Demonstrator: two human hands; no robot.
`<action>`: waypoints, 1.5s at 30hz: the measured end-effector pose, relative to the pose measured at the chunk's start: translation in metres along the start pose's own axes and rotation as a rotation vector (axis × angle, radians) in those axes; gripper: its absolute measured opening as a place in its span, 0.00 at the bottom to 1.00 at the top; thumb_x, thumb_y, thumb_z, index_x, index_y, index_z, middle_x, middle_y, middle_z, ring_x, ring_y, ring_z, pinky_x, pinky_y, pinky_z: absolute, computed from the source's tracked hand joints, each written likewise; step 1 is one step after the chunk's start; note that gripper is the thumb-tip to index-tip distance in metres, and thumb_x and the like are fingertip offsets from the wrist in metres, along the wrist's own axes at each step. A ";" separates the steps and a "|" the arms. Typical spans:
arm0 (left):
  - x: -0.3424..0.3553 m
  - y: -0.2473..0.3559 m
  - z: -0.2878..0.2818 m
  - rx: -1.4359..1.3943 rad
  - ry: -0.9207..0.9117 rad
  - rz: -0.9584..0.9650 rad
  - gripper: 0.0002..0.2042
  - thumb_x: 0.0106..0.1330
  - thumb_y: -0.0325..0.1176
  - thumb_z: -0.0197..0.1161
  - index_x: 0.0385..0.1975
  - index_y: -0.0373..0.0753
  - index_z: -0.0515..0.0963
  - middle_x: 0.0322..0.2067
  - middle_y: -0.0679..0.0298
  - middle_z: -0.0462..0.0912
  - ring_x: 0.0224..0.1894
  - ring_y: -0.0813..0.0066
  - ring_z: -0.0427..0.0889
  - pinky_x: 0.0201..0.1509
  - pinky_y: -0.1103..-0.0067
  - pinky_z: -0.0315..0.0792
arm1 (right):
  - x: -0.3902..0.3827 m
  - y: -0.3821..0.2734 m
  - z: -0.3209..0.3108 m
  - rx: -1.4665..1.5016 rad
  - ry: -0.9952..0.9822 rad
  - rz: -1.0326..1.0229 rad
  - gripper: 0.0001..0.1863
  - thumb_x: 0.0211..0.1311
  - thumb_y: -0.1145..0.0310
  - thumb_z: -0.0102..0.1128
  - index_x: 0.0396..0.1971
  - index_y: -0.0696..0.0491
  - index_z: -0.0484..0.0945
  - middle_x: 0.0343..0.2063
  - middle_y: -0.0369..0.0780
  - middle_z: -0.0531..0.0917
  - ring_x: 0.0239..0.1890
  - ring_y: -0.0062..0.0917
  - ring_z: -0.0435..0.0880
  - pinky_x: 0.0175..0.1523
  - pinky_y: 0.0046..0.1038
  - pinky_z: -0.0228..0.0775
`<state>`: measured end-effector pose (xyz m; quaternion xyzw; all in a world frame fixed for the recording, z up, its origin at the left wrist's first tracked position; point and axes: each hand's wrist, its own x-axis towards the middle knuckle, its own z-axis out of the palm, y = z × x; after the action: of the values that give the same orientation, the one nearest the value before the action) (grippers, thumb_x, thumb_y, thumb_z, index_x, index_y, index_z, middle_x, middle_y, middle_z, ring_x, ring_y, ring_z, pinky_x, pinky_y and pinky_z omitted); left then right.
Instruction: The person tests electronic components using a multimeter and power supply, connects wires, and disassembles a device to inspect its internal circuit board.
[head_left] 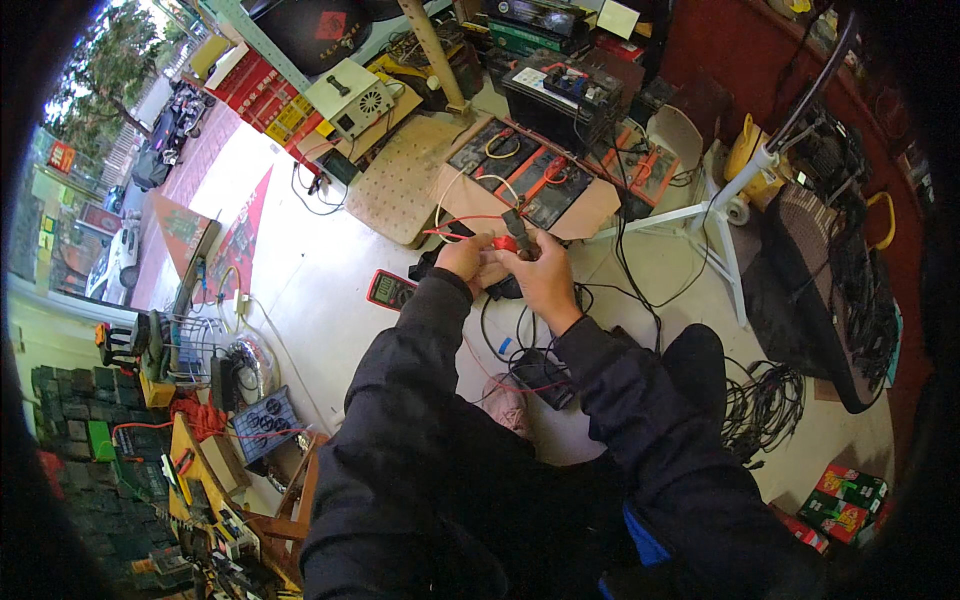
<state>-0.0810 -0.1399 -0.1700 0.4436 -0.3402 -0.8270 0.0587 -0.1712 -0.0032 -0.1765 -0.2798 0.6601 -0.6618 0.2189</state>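
Note:
My left hand [463,258] and my right hand [546,281] meet in front of me, fingers pinched together. Between them is a small red piece [506,243], whose kind I cannot make out. A dark plug-like connector [516,226] sticks up beside it, held at the right fingers. Red and pale wires run near the hands toward the batteries [558,190], black with orange-red tops, just beyond. A red-framed multimeter [389,290] lies left of my left hand. Below my hands, a black adapter [542,378] rests on the floor among black cables; their far ends are partly hidden.
A metal charger box with a fan [350,100] stands at the back left. A white metal stand [728,195] is on the right. Coiled black cables [765,408] lie at lower right. A wooden bench with tools [215,500] and stacked dark blocks [80,420] are at left.

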 end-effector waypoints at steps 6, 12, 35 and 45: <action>-0.020 -0.030 0.039 0.013 -0.054 0.283 0.13 0.75 0.33 0.60 0.54 0.36 0.71 0.39 0.54 0.85 0.35 0.69 0.86 0.40 0.74 0.84 | -0.007 0.011 -0.028 -0.145 0.088 0.037 0.17 0.55 0.67 0.74 0.39 0.61 0.80 0.32 0.47 0.87 0.33 0.35 0.87 0.42 0.35 0.77; -0.020 -0.032 0.064 0.194 -0.130 0.243 0.17 0.73 0.29 0.63 0.58 0.32 0.75 0.38 0.65 0.81 0.37 0.79 0.82 0.40 0.82 0.78 | -0.010 0.012 -0.040 0.028 0.040 0.056 0.13 0.62 0.70 0.71 0.43 0.60 0.81 0.33 0.38 0.87 0.35 0.22 0.84 0.42 0.29 0.76; -0.037 0.004 0.041 0.261 -0.247 0.192 0.21 0.76 0.25 0.49 0.68 0.33 0.70 0.56 0.55 0.79 0.51 0.59 0.87 0.58 0.68 0.84 | -0.007 -0.033 -0.080 -0.437 -0.320 -0.085 0.17 0.69 0.65 0.58 0.51 0.60 0.81 0.35 0.56 0.86 0.37 0.51 0.86 0.43 0.44 0.77; -0.036 -0.001 0.039 0.286 -0.270 0.215 0.21 0.74 0.24 0.52 0.66 0.31 0.71 0.50 0.50 0.84 0.47 0.58 0.89 0.54 0.70 0.85 | -0.009 -0.038 -0.078 -0.395 -0.285 -0.081 0.15 0.68 0.67 0.58 0.49 0.60 0.81 0.35 0.57 0.85 0.40 0.53 0.85 0.44 0.45 0.77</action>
<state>-0.0896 -0.1050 -0.1311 0.2937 -0.5042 -0.8112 0.0371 -0.2130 0.0623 -0.1369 -0.4339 0.7274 -0.4820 0.2241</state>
